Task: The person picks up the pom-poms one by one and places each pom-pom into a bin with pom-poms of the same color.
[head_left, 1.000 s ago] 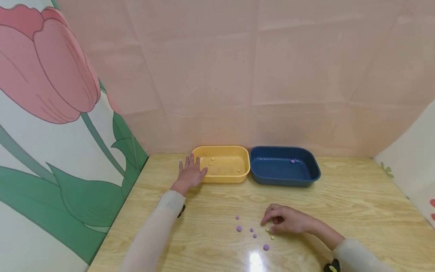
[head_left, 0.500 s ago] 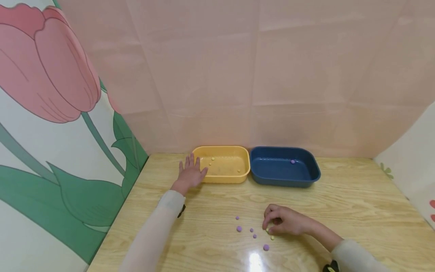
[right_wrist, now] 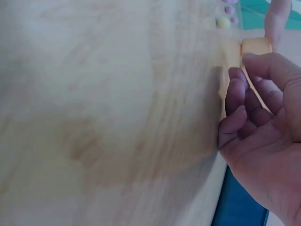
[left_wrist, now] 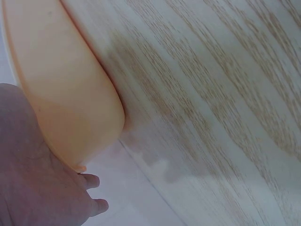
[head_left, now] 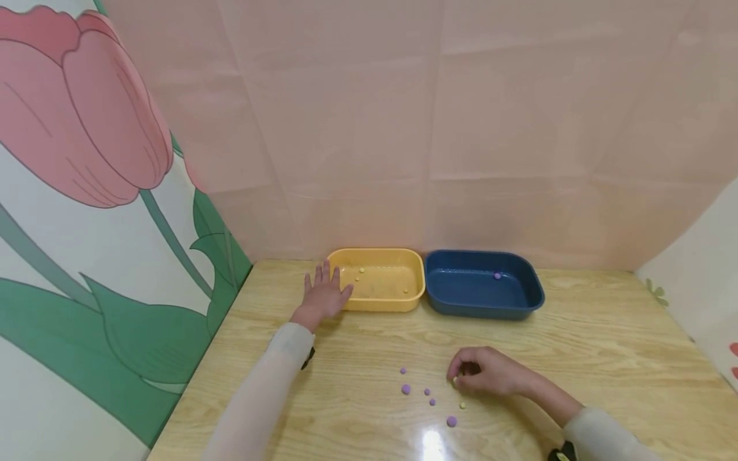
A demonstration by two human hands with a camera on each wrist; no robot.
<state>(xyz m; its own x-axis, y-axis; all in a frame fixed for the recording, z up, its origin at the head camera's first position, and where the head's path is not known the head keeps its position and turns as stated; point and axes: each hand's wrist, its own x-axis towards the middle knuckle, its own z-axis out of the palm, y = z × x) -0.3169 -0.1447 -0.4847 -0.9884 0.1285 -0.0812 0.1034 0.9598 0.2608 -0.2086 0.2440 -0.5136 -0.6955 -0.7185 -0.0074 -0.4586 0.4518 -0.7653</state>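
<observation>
The person's right hand (head_left: 487,371) had its grip nearly closed, thumb and fingertip pinching a small yellow bead (head_left: 455,380) over the tabletop (head_left: 599,339). A second yellow bead (head_left: 462,405) and five purple beads (head_left: 406,389) lay nearby. The left hand (head_left: 323,298), fingers spread, touched the yellow tray (head_left: 383,305) beside the blue tray (head_left: 481,311).

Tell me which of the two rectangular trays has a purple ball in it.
The dark blue rectangular plastic tray on the right holds one small purple ball; the yellow rectangular plastic tray beside it holds small yellow balls instead.
</observation>
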